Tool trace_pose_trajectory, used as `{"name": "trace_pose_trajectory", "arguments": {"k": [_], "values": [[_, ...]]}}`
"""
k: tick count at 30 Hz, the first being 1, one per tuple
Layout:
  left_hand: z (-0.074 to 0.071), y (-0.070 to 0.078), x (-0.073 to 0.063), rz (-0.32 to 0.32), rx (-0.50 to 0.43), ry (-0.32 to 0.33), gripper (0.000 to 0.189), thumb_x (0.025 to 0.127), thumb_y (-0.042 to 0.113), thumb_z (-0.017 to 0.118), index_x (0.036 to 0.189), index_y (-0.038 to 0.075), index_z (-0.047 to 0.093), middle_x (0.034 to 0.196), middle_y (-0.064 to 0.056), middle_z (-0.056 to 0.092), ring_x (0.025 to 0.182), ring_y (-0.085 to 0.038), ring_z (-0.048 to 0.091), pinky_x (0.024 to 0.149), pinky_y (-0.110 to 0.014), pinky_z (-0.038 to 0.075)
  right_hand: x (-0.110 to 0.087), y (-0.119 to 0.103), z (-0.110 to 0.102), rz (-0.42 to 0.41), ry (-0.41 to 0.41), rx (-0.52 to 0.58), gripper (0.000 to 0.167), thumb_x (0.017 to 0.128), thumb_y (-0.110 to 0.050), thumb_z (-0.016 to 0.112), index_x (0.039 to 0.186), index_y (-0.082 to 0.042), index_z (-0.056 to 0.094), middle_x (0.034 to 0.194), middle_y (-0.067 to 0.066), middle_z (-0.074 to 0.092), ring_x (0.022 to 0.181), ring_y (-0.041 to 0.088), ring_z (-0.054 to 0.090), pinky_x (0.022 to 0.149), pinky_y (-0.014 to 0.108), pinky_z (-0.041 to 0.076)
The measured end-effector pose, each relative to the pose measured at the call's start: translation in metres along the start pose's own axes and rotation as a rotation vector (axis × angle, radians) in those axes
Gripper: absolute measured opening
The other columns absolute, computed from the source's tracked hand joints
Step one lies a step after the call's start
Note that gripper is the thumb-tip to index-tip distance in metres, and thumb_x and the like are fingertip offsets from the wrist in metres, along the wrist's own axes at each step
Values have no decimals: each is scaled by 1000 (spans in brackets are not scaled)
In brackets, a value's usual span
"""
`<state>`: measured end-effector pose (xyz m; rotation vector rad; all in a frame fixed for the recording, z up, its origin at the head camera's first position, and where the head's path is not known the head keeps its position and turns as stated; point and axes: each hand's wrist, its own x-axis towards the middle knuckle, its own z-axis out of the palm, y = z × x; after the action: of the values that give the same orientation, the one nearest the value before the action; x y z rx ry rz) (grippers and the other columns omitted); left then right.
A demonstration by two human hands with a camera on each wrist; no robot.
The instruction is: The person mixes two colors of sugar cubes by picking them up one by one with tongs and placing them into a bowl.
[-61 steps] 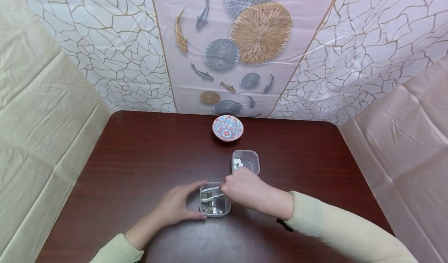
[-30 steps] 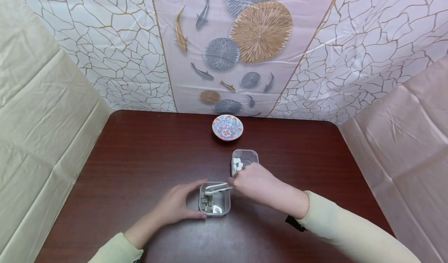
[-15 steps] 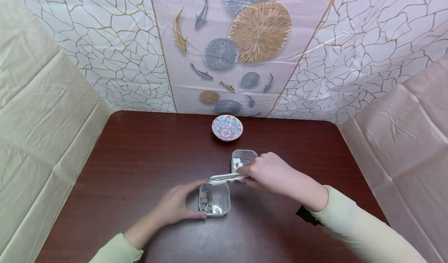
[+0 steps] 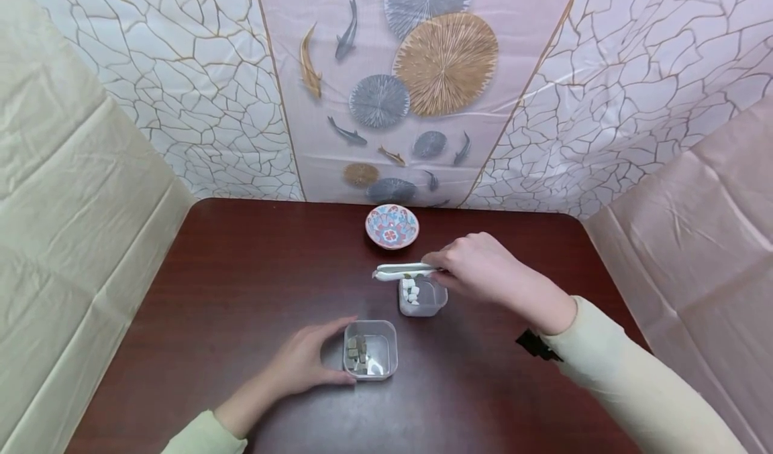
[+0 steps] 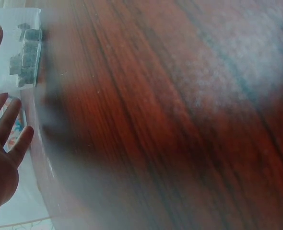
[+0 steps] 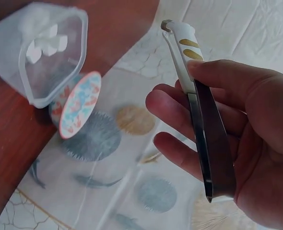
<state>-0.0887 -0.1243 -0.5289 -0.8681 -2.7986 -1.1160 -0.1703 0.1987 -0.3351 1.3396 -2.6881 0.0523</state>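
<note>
In the head view my left hand (image 4: 302,361) spans the left side of a clear plastic box (image 4: 395,360). Its thumb and index finger lie straight along two sides; the left wrist view shows the other fingers extended. Grey-brown cubes (image 4: 357,352) sit in that box, along its left side. My right hand (image 4: 483,269) grips white-ended metal tongs (image 4: 401,273), raised above the second clear box (image 4: 423,312). A small brownish piece (image 6: 166,24) appears between the tong tips in the right wrist view. White cubes (image 4: 410,292) lie in the second box.
A patterned bowl (image 4: 392,227) stands near the back edge of the dark wooden table (image 4: 272,259), beyond the boxes. Patterned cloth (image 4: 441,139) hangs behind, with plain fabric walls (image 4: 72,239) on both sides.
My right hand has lifted the tongs out of the near box and moved them away and upward, toward the bowl. My left hand and both boxes have stayed put.
</note>
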Motion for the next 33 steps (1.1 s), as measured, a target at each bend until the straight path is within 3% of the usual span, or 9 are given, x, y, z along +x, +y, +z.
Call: {"name": "trace_pose_trajectory", "arguments": {"k": [6, 17, 21, 26, 33], "values": [[1, 0, -1, 0, 3, 1, 100, 70, 53, 97, 155, 18, 58, 144, -6, 69, 124, -31, 69, 104, -54, 56, 17, 23, 6, 50, -15, -24, 18, 87, -13, 81, 80, -21, 67, 64, -10, 62, 54, 18, 58, 47, 43, 45], [1, 0, -1, 6, 11, 5, 100, 70, 53, 98, 154, 19, 58, 144, -5, 69, 125, -30, 69, 104, -52, 56, 51, 64, 26, 146, -128, -31, 5, 94, -19, 79, 90, -19, 75, 67, -6, 62, 61, 24, 60, 56, 48, 51], [1, 0, -1, 5, 13, 6, 99, 70, 53, 98, 154, 19, 58, 144, -4, 69, 124, -30, 70, 103, -52, 56, 60, 76, 37, 186, -184, -32, 5, 97, -21, 77, 100, -17, 80, 77, -3, 71, 71, 27, 67, 64, 50, 55], [0, 0, -1, -9, 12, -5, 100, 70, 53, 98, 155, 18, 58, 145, -5, 68, 124, -31, 69, 104, -54, 56, 68, 89, 50, 217, -238, -6, 16, 100, -21, 75, 112, -15, 83, 100, 3, 81, 89, 31, 74, 76, 52, 59], [0, 0, 0, 1, -20, -12, 100, 70, 50, 98, 154, 14, 58, 145, -6, 68, 127, -30, 69, 106, -53, 55, 76, 103, 66, 187, -257, 5, 12, 99, -19, 77, 108, -14, 83, 106, 4, 81, 93, 31, 75, 82, 53, 59]]}}
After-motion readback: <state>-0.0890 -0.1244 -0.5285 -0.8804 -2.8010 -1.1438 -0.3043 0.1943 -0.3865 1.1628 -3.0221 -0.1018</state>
